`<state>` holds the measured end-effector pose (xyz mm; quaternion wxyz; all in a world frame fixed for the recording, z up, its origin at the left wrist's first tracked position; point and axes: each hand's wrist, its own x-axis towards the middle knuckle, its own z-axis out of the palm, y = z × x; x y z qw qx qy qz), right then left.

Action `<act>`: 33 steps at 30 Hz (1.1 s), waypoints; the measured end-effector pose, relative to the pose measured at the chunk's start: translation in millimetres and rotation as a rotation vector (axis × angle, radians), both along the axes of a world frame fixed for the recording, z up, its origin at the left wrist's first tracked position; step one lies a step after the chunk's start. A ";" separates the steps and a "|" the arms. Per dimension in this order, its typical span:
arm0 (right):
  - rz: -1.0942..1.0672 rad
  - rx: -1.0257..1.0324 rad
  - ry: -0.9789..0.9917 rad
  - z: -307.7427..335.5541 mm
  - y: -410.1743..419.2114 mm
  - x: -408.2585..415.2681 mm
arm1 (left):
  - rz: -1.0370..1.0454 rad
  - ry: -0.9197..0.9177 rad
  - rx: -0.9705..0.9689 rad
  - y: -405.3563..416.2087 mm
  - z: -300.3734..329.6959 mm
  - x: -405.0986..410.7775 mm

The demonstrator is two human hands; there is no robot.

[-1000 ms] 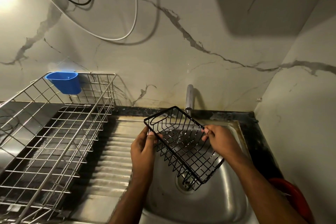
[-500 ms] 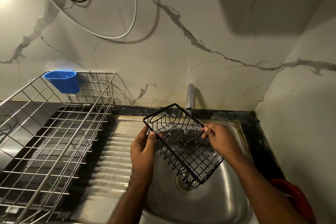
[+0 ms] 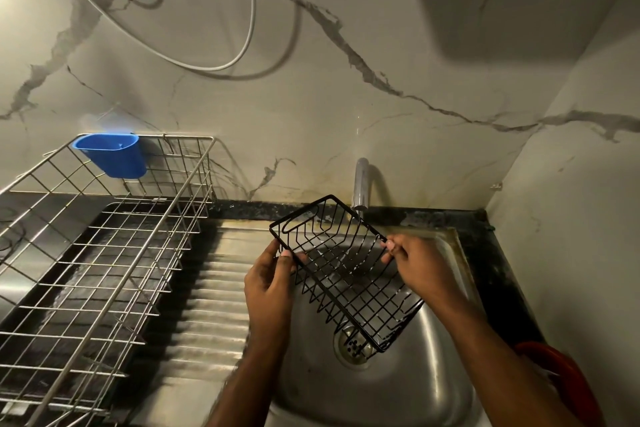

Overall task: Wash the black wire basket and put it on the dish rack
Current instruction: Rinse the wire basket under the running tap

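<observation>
The black wire basket (image 3: 346,274) hangs tilted over the steel sink (image 3: 381,388), its far end just below the tap spout (image 3: 361,184) and its near end above the drain. My left hand (image 3: 272,288) grips its left long rim. My right hand (image 3: 420,267) pinches the right long rim. No water stream shows from the tap. The steel wire dish rack (image 3: 104,270) stands to the left on the counter and holds nothing but a blue plastic cup (image 3: 112,156) hooked on its back corner.
A ribbed steel drainboard (image 3: 214,308) lies between rack and sink. Marble walls close in behind and at the right. Cables (image 3: 221,64) loop down the back wall. A red round object (image 3: 568,381) sits at the lower right, past the sink rim.
Both hands and the basket have shifted slightly up and back toward the tap. The grip on the two rims is the same.
</observation>
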<state>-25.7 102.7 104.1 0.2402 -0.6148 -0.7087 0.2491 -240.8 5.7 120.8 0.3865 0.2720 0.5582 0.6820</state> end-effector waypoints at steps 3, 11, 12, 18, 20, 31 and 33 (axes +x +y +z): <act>-0.009 -0.028 0.007 -3.4 -1.4 -1.0 | 0.015 0.023 -0.004 -0.2 0.6 -0.9; -0.008 -0.041 0.025 -1.7 -2.9 -2.6 | 0.053 0.094 -0.008 -1.0 7.0 -0.6; -0.009 -0.038 0.024 -1.7 -3.1 -2.7 | 0.055 0.093 -0.007 -1.4 8.2 -0.4; 0.005 -0.035 0.015 -4.4 -6.0 -2.7 | 0.094 0.044 -0.036 -0.2 10.1 -0.6; 0.008 -0.023 0.010 -4.9 -6.6 -2.1 | 0.099 0.029 -0.045 0.3 8.4 -1.4; 0.004 0.036 0.021 -8.2 1.9 2.3 | 0.069 0.063 -0.101 6.4 0.3 -5.1; 0.002 0.049 0.018 -9.8 1.9 3.9 | 0.057 0.060 -0.128 8.3 -4.0 -6.3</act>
